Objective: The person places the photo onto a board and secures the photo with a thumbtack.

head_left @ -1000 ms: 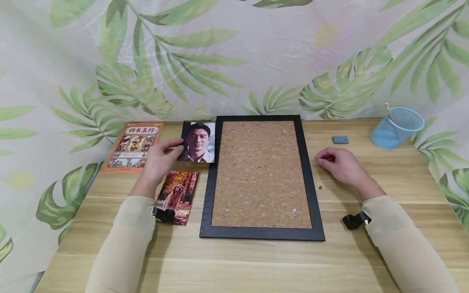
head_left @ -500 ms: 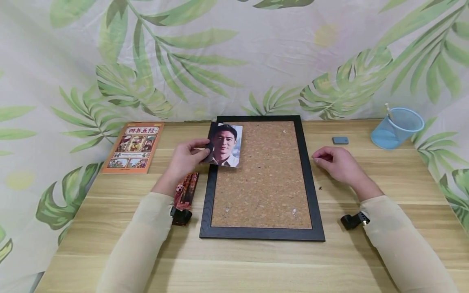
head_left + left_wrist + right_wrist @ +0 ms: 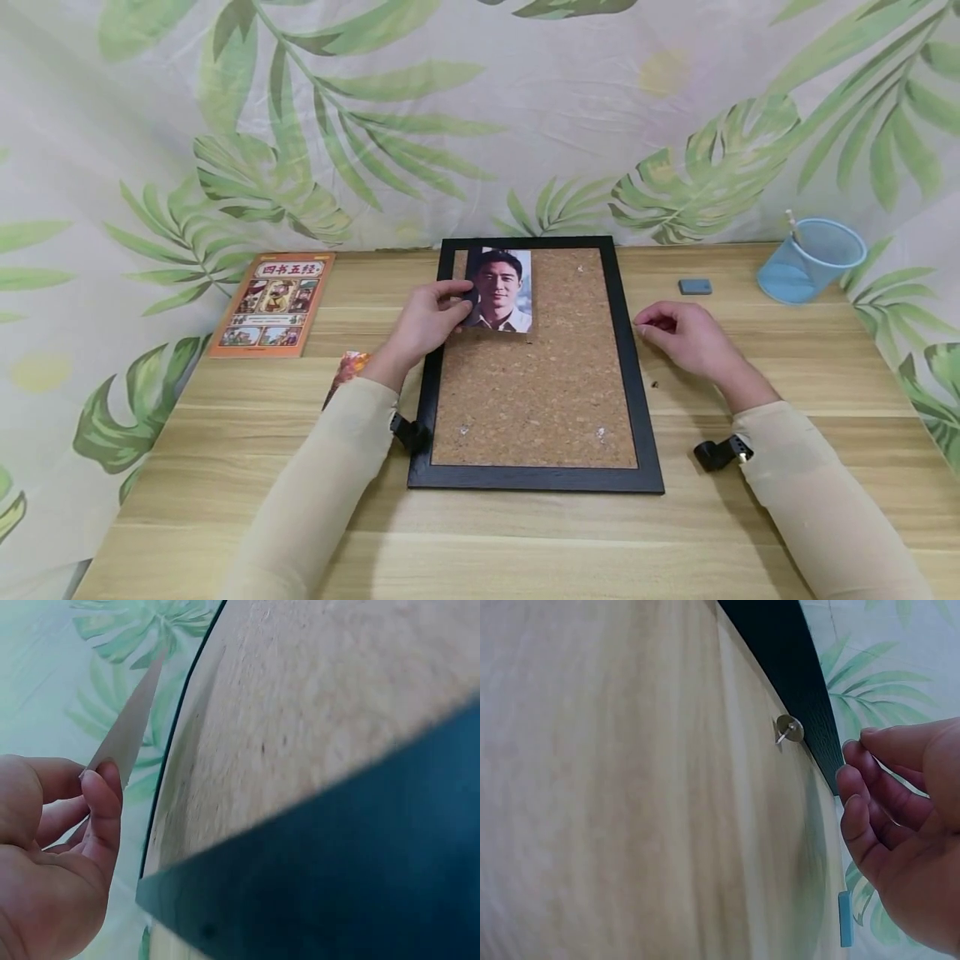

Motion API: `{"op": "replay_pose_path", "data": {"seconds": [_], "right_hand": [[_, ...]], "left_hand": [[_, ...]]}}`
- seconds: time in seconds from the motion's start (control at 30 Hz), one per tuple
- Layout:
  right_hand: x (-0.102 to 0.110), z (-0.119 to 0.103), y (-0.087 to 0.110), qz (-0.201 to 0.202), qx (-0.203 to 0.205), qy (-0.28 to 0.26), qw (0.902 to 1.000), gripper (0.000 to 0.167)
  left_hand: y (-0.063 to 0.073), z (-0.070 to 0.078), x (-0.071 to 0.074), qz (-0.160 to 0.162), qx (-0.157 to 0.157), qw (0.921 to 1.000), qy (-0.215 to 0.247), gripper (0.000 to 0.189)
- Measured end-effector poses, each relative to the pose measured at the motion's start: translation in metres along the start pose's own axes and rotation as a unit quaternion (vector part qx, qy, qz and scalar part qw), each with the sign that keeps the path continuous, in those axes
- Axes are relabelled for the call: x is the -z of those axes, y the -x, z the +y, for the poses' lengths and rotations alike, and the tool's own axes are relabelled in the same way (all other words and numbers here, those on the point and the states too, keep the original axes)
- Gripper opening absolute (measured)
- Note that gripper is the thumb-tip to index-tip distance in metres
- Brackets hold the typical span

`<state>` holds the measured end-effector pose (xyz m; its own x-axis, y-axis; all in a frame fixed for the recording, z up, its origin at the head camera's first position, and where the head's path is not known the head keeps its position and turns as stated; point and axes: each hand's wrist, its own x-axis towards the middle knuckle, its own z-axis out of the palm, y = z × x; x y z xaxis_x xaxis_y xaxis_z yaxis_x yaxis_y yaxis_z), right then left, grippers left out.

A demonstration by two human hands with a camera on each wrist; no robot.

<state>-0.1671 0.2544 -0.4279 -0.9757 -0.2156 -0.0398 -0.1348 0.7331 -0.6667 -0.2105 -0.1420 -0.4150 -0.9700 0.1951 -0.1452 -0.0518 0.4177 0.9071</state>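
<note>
The left hand [image 3: 423,323] has thumb and fingers pinched on the left edge of a photo [image 3: 508,292], which hangs over the upper left part of a cork board [image 3: 536,392], at the end towards the table's far edge; seen edge-on in the left wrist view, the photo looks tilted and lifted off the cork. The right hand [image 3: 690,337] waits just beside the board's right side, fingers bent and thumb and fingertips close together; whether they pinch anything small I cannot tell. On the table [image 3: 570,550], nearer its right edge than the board is, a thumbtack [image 3: 790,729] lies tilted, close to the black frame [image 3: 536,477]. The step seems to be placing the photo on the cork. To do it well, line its top edge up with the frame's top bar, lower it evenly so that no corner bends, and press it flat before letting the pinch go. Fingers are best placed on the margin, off the printed middle. The right hand could steady the free right side, though a palm swept low there might catch the tack's point
</note>
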Motion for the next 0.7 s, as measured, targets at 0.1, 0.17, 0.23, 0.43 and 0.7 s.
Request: {"op": "replay_pose_path", "data": {"seconds": [0.1,0.17,0.23,0.43,0.7], "right_hand": [[-0.001,0.000,0.000,0.001,0.002,0.000,1.0000,0.017],[-0.002,0.000,0.000,0.000,0.002,0.000,1.0000,0.017],[-0.003,0.001,0.000,-0.002,0.003,0.000,1.0000,0.018],[-0.004,0.001,-0.001,-0.001,0.003,-0.003,1.0000,0.018],[-0.005,-0.003,-0.005,0.000,0.013,-0.015,0.9998,0.016]], "left_hand": [[-0.007,0.002,-0.007,-0.012,0.007,0.9999,-0.005,0.042],[-0.011,0.004,-0.012,-0.015,0.010,0.9998,-0.008,0.042],[-0.015,0.003,-0.017,-0.016,0.007,0.9997,-0.014,0.042],[-0.023,0.005,-0.029,-0.031,0.000,0.9991,-0.027,0.045],[-0.031,0.008,-0.034,-0.058,0.000,0.9964,-0.062,0.048]]}}
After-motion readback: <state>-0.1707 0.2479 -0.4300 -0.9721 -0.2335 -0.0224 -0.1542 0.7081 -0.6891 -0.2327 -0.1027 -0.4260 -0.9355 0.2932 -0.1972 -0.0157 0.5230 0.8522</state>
